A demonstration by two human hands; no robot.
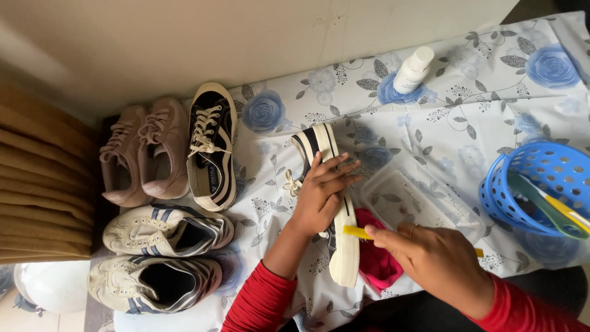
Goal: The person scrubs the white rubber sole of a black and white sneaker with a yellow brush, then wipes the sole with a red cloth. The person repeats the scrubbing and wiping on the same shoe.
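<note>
— Two hands on one item. Report the hold.

— Left hand [321, 193] lies flat over the upper of a black-and-white sneaker [332, 209], fingers spread and curled round it, pinning the shoe on its side so the white sole edge faces the other hand. Right hand [433, 258] is closed round a yellow brush handle [357, 232], its tip touching the sole edge near the heel. Bristles are not visible.

— Where does the shoe lie?

— On the blue-flowered cloth [467, 117], near the front edge, partly over a pink rag [376, 258], which I judge is there to catch drips.

— Surroundings?

— Clear plastic tray [409, 200] just beside the shoe, within the right hand's reach. Blue perforated basket [541, 187] further right, holding a green-and-yellow tool. White bottle [413, 69] upright at the back. The matching sneaker [212, 147] sits apart to the left, next to a pink pair [144, 154] and a white striped pair [163, 255].
</note>
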